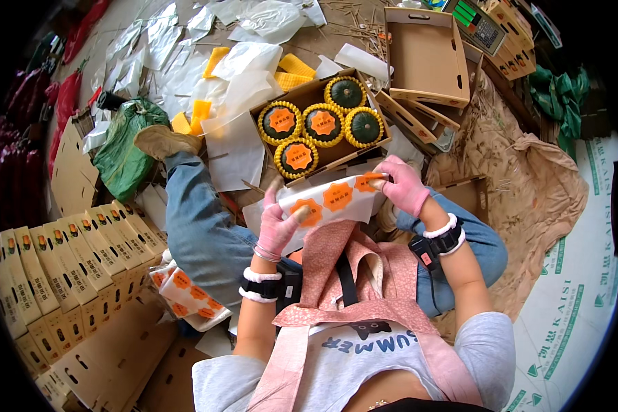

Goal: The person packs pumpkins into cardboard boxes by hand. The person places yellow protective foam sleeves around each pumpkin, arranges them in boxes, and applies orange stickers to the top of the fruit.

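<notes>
Both my hands wear pink gloves and hold a white backing sheet of scalloped orange stickers (pixel 337 196) above my lap. My left hand (pixel 279 226) grips the sheet's left end, thumb on top over a sticker. At the other end, the fingers of my right hand (pixel 402 186) pinch a sticker; whether it is peeled off the sheet I cannot tell. Just beyond the sheet lies an open cardboard box (pixel 386 138) with several dark green squashes in yellow foam nets. Three bear orange stickers, like the left squash (pixel 280 119); the right squash (pixel 365 127) and the back one (pixel 346 93) show bare skin.
Stacked printed cartons (pixel 67 262) stand at left, beside a sticker roll (pixel 190 291). An open cardboard tray (pixel 426 56) and a keypad device with a lit display (pixel 476 26) are back right. Plastic sheets (pixel 268 23) and yellow foam nets (pixel 296 66) litter the floor.
</notes>
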The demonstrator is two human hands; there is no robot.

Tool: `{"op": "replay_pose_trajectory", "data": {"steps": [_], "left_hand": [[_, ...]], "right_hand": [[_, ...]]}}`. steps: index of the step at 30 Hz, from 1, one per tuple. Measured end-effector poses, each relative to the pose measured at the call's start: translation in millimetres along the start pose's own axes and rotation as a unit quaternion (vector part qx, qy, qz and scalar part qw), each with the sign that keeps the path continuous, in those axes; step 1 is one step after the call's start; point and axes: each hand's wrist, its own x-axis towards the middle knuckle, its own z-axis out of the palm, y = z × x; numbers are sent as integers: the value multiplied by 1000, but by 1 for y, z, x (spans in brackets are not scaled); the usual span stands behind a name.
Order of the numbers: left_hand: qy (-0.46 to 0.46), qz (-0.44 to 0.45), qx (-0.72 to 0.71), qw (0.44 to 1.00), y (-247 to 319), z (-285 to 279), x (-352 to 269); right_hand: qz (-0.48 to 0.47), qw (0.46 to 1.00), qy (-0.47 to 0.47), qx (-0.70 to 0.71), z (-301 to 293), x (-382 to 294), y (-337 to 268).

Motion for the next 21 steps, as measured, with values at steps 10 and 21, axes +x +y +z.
{"op": "replay_pose_trajectory", "data": {"steps": [10, 21], "left_hand": [[41, -328, -301, 895, 11, -5, 1], [16, -408, -253, 877, 4, 2, 3]], "right_hand": [[-256, 958, -37, 126, -16, 19, -14], [98, 982, 99, 131, -13, 111, 78]]}}
